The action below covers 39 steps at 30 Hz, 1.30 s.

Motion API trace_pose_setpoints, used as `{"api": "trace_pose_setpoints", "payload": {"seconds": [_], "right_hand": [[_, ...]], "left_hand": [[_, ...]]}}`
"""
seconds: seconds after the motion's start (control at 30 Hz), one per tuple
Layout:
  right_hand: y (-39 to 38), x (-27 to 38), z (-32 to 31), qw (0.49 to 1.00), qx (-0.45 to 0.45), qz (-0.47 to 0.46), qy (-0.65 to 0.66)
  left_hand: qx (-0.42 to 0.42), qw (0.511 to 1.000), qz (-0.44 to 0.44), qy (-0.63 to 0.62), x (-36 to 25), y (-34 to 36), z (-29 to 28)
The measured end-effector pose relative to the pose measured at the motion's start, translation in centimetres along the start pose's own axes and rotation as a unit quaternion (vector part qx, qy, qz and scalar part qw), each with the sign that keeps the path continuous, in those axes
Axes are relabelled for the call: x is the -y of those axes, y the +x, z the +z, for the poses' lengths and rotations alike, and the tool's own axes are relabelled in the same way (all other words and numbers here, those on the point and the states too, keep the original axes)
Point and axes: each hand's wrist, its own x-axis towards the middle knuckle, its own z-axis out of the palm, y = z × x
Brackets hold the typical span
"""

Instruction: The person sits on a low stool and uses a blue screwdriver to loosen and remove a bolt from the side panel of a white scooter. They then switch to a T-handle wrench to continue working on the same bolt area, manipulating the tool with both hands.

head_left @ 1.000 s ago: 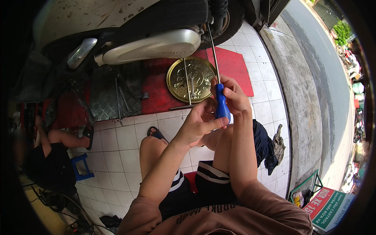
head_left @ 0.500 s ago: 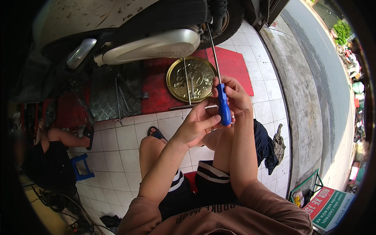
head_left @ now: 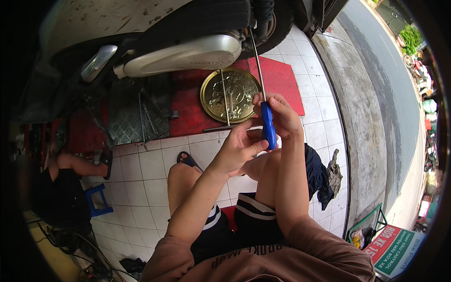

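A blue-handled screwdriver (head_left: 268, 127) points up from my hands, its long shaft reaching a fitting beside the scooter's wheel (head_left: 277, 33). My left hand (head_left: 242, 150) grips the rounded lower end of the handle. My right hand (head_left: 284, 115) has its fingers round the upper handle, at the base of the shaft. Left of the wheel is the scooter's silver side cover (head_left: 174, 56). Below it a round brass tray (head_left: 211, 96) bears a wrench (head_left: 230, 104), with a T-handle tool (head_left: 216, 129) lying across its left part, all on a red platform (head_left: 286, 84).
More tools (head_left: 145, 113) lie on a steel plate. At the left a co-worker's leg (head_left: 84, 167) shows beside a blue stool (head_left: 98, 199). Dark cloths (head_left: 319, 178) lie on the tiled floor at the right, near a green-framed signboard (head_left: 394, 249) and a street (head_left: 385, 94).
The screwdriver handle and my fingers have shifted slightly, with my left thumb a little higher than a second ago. The shaft's tip has stayed at the same spot by the wheel.
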Motion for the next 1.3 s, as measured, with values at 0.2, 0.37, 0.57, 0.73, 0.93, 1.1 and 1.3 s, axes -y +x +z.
{"api": "trace_pose_setpoints", "payload": {"seconds": [0.2, 0.37, 0.57, 0.73, 0.93, 1.1, 1.3], "right_hand": [[-0.8, 0.4, -1.7, 0.997, 0.067, 0.042, -0.014], [-0.2, -0.3, -0.5, 0.999, 0.012, 0.013, -0.040], [0.4, -0.9, 0.7, 0.997, -0.009, -0.006, -0.073], [2.0, -1.9, -1.7, 0.999, 0.002, -0.029, -0.025], [3.6, 10.8, -2.7, 0.819, -0.360, 0.011, -0.447], [4.0, 17.7, 17.1, 0.515, 0.181, 0.169, -0.821], [-0.1, 12.5, 31.0, 0.441, 0.354, -0.003, -0.825]], "left_hand": [[0.044, 0.996, -0.016, -0.079, -0.3, 0.2, 0.1], [0.018, 0.999, -0.018, -0.023, -0.3, 0.0, 0.2], [-0.017, 0.998, -0.055, 0.000, -0.6, -0.3, -0.3], [0.021, 0.998, -0.053, -0.032, -0.7, 0.1, -0.5], [0.059, 0.997, -0.025, -0.037, 0.2, 0.4, -1.2], [0.066, 0.997, -0.024, -0.042, 0.6, 0.8, -2.3], [0.072, 0.991, -0.100, -0.042, -0.4, -0.1, 0.4]]}}
